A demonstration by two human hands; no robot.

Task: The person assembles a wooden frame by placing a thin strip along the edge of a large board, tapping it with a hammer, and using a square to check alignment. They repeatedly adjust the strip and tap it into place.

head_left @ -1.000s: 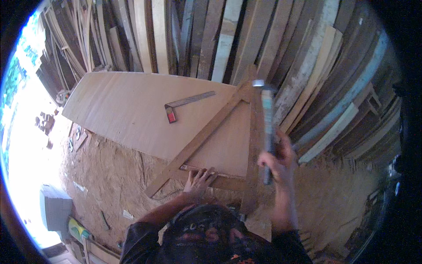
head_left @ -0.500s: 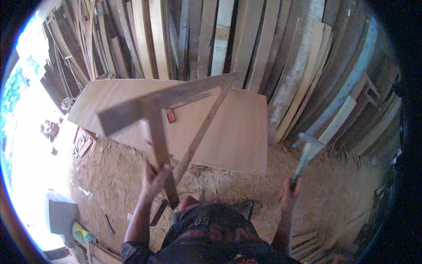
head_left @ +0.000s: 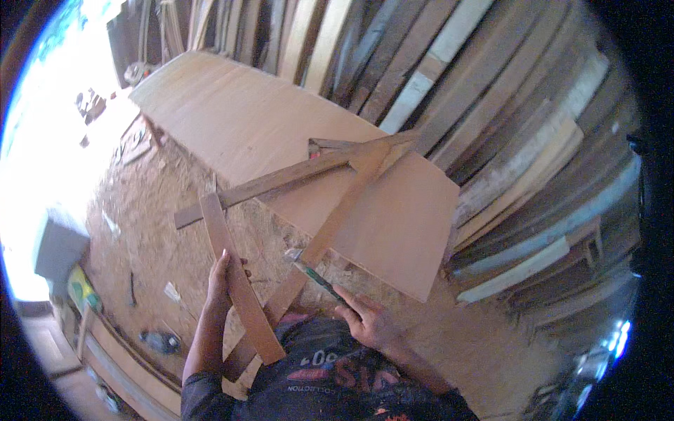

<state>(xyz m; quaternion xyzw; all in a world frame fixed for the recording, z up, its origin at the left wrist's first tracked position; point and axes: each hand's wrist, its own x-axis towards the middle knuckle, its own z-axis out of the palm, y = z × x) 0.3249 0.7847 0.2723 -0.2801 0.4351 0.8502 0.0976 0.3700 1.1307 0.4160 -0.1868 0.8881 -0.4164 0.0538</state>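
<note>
My left hand (head_left: 220,282) is closed around the near crosspiece of a brown wooden frame (head_left: 281,177), made of several flat boards joined at angles. The frame slants from my lap out over a large reddish-brown wooden panel (head_left: 232,105). My right hand (head_left: 366,323) grips a hammer (head_left: 321,280) by its dark handle. The hammer's metal head lies at the long diagonal board of the frame; whether it touches the wood I cannot tell. Part of a small red item (head_left: 314,154) shows behind the frame, on the panel.
Long planks (head_left: 484,91) lean in a row along the far side and the right. Wood shavings cover the floor (head_left: 154,231). A grey box (head_left: 62,242), a green-yellow packet (head_left: 84,288) and a dark object (head_left: 160,342) are at the left.
The hammer has swung from the far right in to the frame, with my right hand now before my chest. The frame has turned and lowered in my left hand. The view has rotated.
</note>
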